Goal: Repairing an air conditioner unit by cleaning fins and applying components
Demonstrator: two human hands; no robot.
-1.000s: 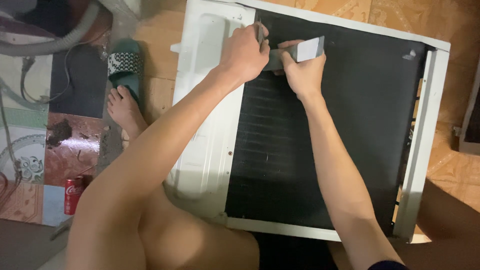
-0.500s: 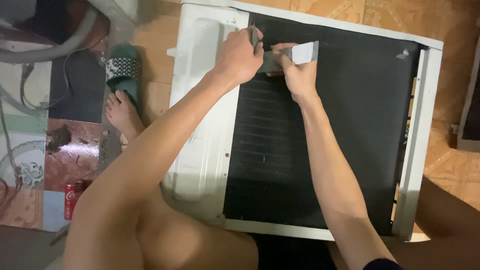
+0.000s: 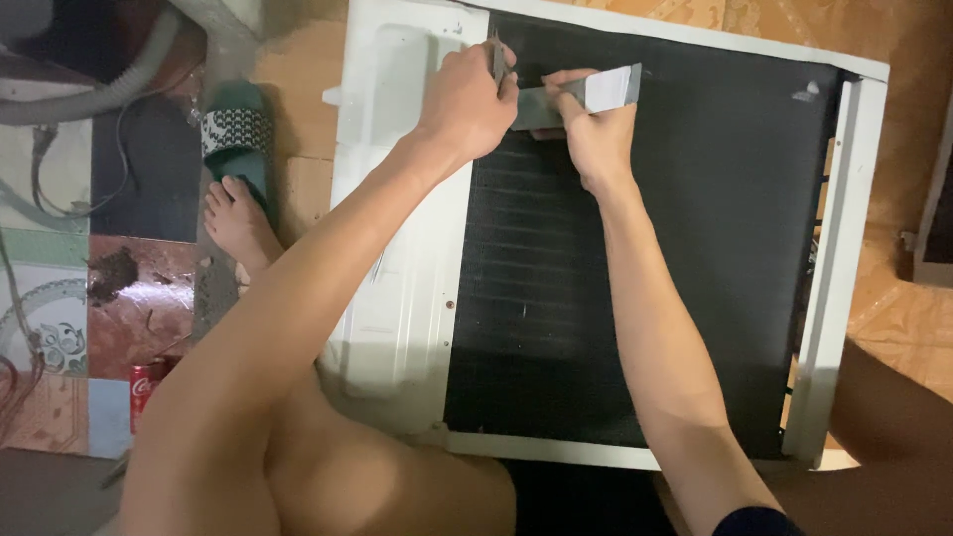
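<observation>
A white appliance casing (image 3: 397,179) with a black finned panel (image 3: 685,248) lies flat on the floor in front of me. My left hand (image 3: 467,99) is closed around a thin metal tool (image 3: 498,62) at the panel's upper left edge. My right hand (image 3: 596,129) pinches a grey-white strip of tape (image 3: 596,94) against the top of the black panel, right beside the left hand. Both forearms reach forward over the casing.
My bare knee and thigh (image 3: 298,437) fill the lower left. A bare foot (image 3: 236,218) rests by a green sandal (image 3: 236,139) on the tiled floor. A red drink can (image 3: 145,385) lies at the left. Hoses and cables (image 3: 69,99) sit at the upper left.
Both hands stayed together at the top of the black panel, shifting only slightly; the view has drifted a little.
</observation>
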